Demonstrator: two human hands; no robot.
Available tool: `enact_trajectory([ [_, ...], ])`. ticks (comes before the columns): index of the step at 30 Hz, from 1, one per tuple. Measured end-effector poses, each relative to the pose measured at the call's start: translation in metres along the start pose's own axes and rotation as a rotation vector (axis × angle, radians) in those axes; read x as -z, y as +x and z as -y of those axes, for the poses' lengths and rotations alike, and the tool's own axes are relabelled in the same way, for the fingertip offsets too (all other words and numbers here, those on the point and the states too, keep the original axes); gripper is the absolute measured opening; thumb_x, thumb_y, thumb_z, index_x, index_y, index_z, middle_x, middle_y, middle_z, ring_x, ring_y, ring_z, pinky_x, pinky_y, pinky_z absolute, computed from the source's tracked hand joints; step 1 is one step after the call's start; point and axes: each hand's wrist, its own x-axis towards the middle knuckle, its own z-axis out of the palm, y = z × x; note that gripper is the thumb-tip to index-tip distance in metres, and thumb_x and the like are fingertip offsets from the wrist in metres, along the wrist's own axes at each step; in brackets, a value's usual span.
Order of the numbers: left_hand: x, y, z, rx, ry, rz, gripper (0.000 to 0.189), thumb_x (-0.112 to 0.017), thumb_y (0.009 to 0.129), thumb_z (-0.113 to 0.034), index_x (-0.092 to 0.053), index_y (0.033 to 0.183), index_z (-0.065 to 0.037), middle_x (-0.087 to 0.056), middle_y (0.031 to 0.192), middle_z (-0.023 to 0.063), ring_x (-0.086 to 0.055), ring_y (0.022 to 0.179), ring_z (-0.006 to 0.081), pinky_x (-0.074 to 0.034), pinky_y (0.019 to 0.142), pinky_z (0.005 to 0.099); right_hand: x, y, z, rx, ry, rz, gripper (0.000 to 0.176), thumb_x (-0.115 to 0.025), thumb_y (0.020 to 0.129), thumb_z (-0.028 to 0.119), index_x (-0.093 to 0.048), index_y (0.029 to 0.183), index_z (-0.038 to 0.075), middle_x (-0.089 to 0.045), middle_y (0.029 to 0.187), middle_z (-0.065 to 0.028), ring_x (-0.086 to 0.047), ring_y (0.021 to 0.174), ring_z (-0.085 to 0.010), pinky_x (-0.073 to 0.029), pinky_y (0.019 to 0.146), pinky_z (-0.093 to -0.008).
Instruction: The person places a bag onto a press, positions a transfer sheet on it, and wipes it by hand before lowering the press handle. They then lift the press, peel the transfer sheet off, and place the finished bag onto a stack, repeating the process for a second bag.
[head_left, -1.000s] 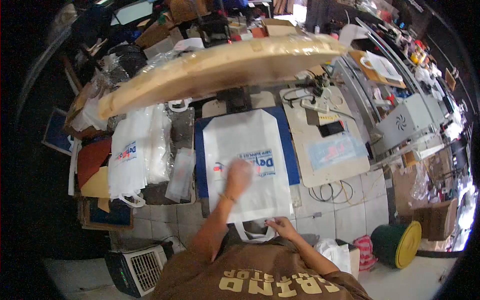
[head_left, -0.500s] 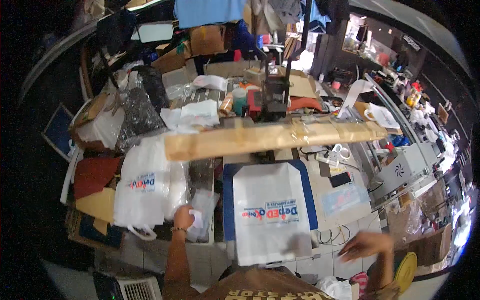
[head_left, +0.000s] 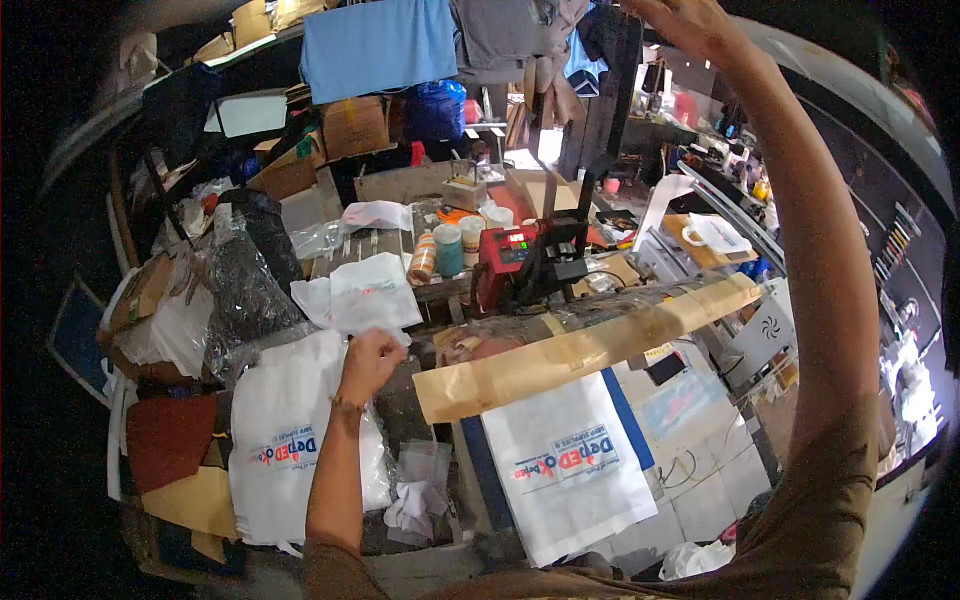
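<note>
My left hand (head_left: 372,362) has its fingers curled, just beyond the stack of white printed bags (head_left: 285,420) and close to a white folded sheet (head_left: 370,295). Whether anything is pinched in it is hidden. High at the top edge is my right hand (head_left: 690,22), its fingers partly cut off by the frame. A white bag with blue and red lettering (head_left: 570,480) lies flat on a blue-edged board (head_left: 628,425). Over its far edge extends a slab faced with brown taped paper (head_left: 590,345). Crumpled white material (head_left: 415,510) rests between the bags.
Behind the slab stands a red control box (head_left: 508,250) with a lit display. Jars (head_left: 448,250) and an orange-and-white roll (head_left: 422,258) are beside it. A phone (head_left: 665,368) lies at right. Black plastic (head_left: 255,290) and boxes fill the left.
My left hand has moved forward, away from the white material near the clear plastic. My right hand has risen from the lower right to the top edge. The view has shifted.
</note>
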Motion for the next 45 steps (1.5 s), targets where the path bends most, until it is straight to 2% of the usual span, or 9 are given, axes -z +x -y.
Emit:
enact_trajectory([
  [5, -0.045, 0.106, 0.001, -0.222, -0.214, 0.025, 0.02, -0.073, 0.087, -0.015, -0.073, 0.104, -0.003, -0.068, 0.091, 0.0177, -0.068, 0.086, 0.0355, -0.054, 0.078, 0.0423, -0.004, 0.017, 0.015, -0.304, 0.082, 0.127, 0.094, -0.047, 0.091, 0.078, -0.046, 0.149, 0.004, -0.041, 0.15, -0.0314, -0.039, 0.142, -0.0422, -0.031, 0.116, -0.0586],
  [10, -0.09, 0.175, -0.018, -0.521, 0.008, 0.235, 0.045, -0.065, 0.09, -0.014, -0.062, 0.135, -0.016, -0.063, 0.114, 0.0185, -0.066, 0.101, 0.0355, -0.055, 0.081, 0.0449, 0.03, 0.006, 0.016, -0.495, -0.148, 0.172, 0.104, -0.046, 0.086, 0.086, -0.045, 0.148, 0.002, -0.035, 0.153, -0.0306, -0.034, 0.142, -0.0444, -0.03, 0.113, -0.0634],
  [17, -0.149, 0.218, -0.045, -0.29, 0.655, 0.4, 0.053, -0.057, 0.094, -0.015, -0.05, 0.145, -0.027, -0.057, 0.116, 0.0181, -0.068, 0.101, 0.0389, -0.056, 0.079, 0.0496, 0.083, -0.057, 0.084, -0.598, 0.14, 0.024, 0.124, -0.046, 0.082, 0.09, -0.024, 0.156, -0.007, -0.024, 0.159, -0.0345, -0.027, 0.149, -0.0455, -0.028, 0.12, -0.0553],
  [27, -0.15, 0.194, -0.044, -0.31, 0.591, 0.275, 0.053, -0.058, 0.093, -0.017, -0.051, 0.145, -0.024, -0.058, 0.118, 0.0171, -0.067, 0.1, 0.037, -0.055, 0.081, 0.0509, 0.07, -0.072, 0.115, -0.577, 0.061, -0.108, 0.137, -0.052, 0.078, 0.09, -0.006, 0.158, -0.011, -0.009, 0.163, -0.0372, -0.013, 0.155, -0.0445, -0.02, 0.125, -0.0526],
  [30, -0.147, 0.192, -0.044, -0.299, 0.592, 0.289, 0.051, -0.057, 0.093, -0.018, -0.053, 0.143, -0.025, -0.06, 0.116, 0.0173, -0.067, 0.101, 0.0353, -0.054, 0.08, 0.0499, 0.078, -0.082, 0.078, -0.478, 0.208, -0.162, 0.135, -0.052, 0.08, 0.089, -0.007, 0.157, -0.012, -0.01, 0.163, -0.0383, -0.014, 0.154, -0.0447, -0.021, 0.124, -0.0529],
  [33, -0.141, 0.196, -0.058, -0.301, 0.61, 0.295, 0.046, -0.056, 0.094, -0.019, -0.056, 0.14, -0.024, -0.064, 0.109, 0.0159, -0.069, 0.096, 0.0329, -0.055, 0.081, 0.0486, 0.099, -0.096, 0.017, -0.162, 1.555, 0.011, 0.132, -0.053, 0.083, 0.086, -0.008, 0.157, -0.013, -0.013, 0.162, -0.0383, -0.016, 0.154, -0.0449, -0.022, 0.124, -0.0521],
  [36, -0.147, 0.201, -0.062, -0.362, 0.711, 0.287, 0.042, -0.055, 0.094, -0.019, -0.06, 0.136, -0.018, -0.068, 0.099, 0.0132, -0.071, 0.088, 0.0318, -0.056, 0.08, 0.0479, 0.09, -0.09, 0.031, -0.088, 1.603, 0.003, 0.129, -0.056, 0.084, 0.083, -0.009, 0.157, -0.013, -0.016, 0.162, -0.0383, -0.018, 0.153, -0.0448, -0.023, 0.124, -0.0509],
  [39, -0.161, 0.197, -0.055, -0.441, 0.748, 0.181, 0.039, -0.055, 0.094, -0.02, -0.062, 0.132, -0.012, -0.07, 0.092, 0.0122, -0.072, 0.076, 0.0303, -0.058, 0.071, 0.0461, 0.075, -0.07, 0.105, -0.406, 0.23, -0.066, 0.126, -0.057, 0.086, 0.08, -0.01, 0.157, -0.013, -0.019, 0.161, -0.0378, -0.019, 0.153, -0.0448, -0.024, 0.124, -0.0509],
  [45, -0.173, 0.194, -0.046, -0.486, 0.799, 0.103, 0.043, -0.054, 0.095, -0.019, -0.059, 0.137, -0.011, -0.069, 0.086, 0.0129, -0.072, 0.068, 0.0273, -0.057, 0.054, 0.0422, 0.068, -0.083, 0.071, -0.355, 0.208, -0.197, 0.116, -0.055, 0.09, 0.076, -0.018, 0.157, -0.011, -0.026, 0.16, -0.0361, -0.022, 0.153, -0.0436, -0.024, 0.124, -0.0531],
])
